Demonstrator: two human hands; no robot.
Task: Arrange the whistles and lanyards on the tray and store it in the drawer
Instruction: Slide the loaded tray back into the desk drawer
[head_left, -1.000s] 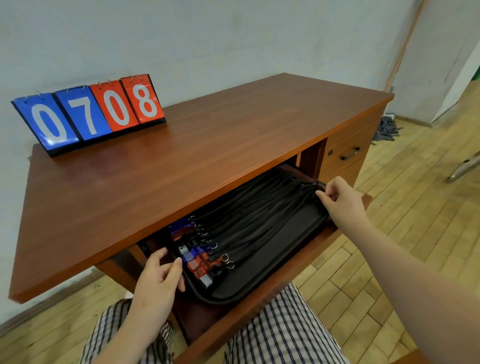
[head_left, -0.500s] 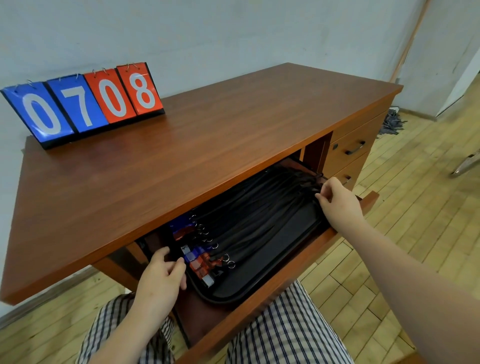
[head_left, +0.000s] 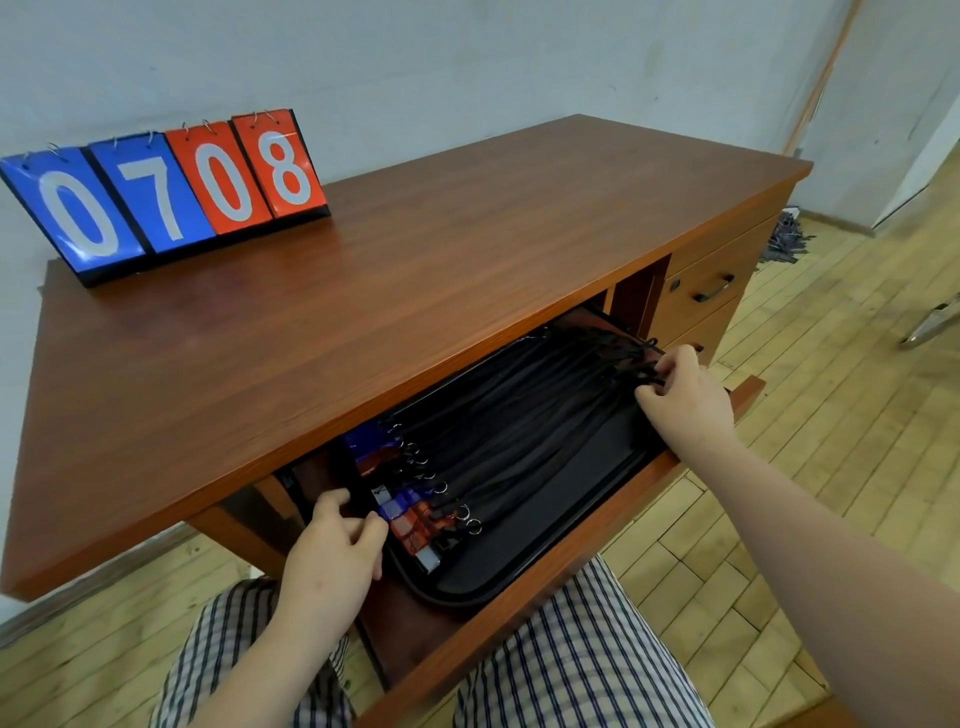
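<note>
A black tray (head_left: 498, 582) lies inside the open drawer (head_left: 587, 545) under the desk top. Several blue and red whistles (head_left: 400, 509) sit in a row at its left end, and their black lanyards (head_left: 524, 415) stretch to the right across the tray. My left hand (head_left: 332, 556) grips the tray's left end, fingers curled over its rim beside the whistles. At the tray's right end, my right hand (head_left: 685, 400) curls its fingers on the rim, among the lanyard loops. The tray's back part is hidden under the desk top.
The wooden desk (head_left: 363, 291) carries a blue and red flip scoreboard (head_left: 166, 192) reading 0708 at its back left. A closed side drawer with a dark handle (head_left: 714, 288) is on the right. My knees in checked shorts (head_left: 561, 654) are below the drawer front.
The tray has slid a little deeper into the drawer with both hands on its ends. My right hand has shifted back and up onto the lanyard loops.
</note>
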